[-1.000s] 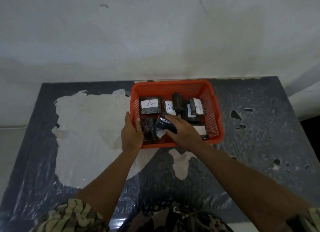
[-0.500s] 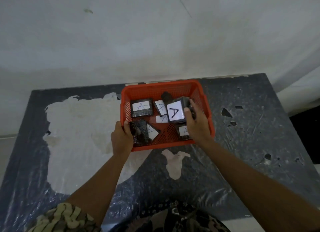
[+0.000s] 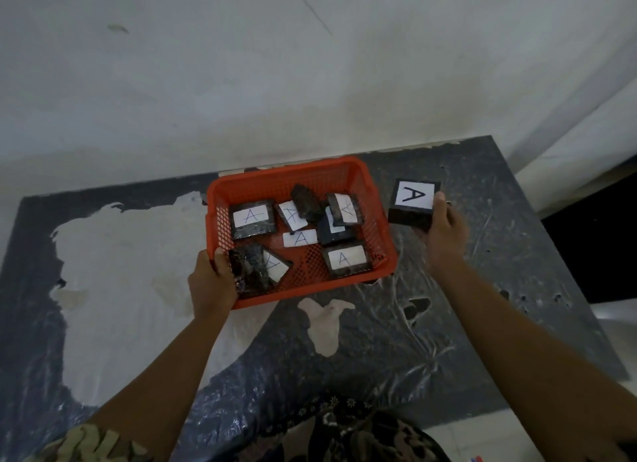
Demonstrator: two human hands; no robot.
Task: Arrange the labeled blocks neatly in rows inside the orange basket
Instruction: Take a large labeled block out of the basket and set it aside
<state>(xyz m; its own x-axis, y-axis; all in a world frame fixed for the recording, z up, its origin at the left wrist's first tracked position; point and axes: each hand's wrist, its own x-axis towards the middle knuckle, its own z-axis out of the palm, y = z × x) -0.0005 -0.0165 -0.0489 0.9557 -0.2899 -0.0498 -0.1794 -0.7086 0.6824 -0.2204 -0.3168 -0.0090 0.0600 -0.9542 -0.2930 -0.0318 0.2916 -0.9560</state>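
The orange basket [image 3: 382,241] stands on the table near the wall. Inside lie several dark blocks with white "A" labels, jumbled: one flat at the back left [image 3: 253,218], one at the front right [image 3: 346,260], a tilted pile at the back right [image 3: 341,213]. My left hand [image 3: 212,282] grips the basket's front left corner, beside a wrapped block [image 3: 250,268]. My right hand [image 3: 444,225] holds a labeled block [image 3: 413,203] above the table, to the right of the basket and outside it.
The table [image 3: 482,323] is covered in dark crinkled plastic with large white worn patches [image 3: 120,272] on the left. A pale wall rises right behind the basket. The table's right edge drops off beyond my right hand.
My right hand lifted a labeled block out of the basket and carried it to the right, outside the rim. My left hand has stayed on the basket's front left corner.
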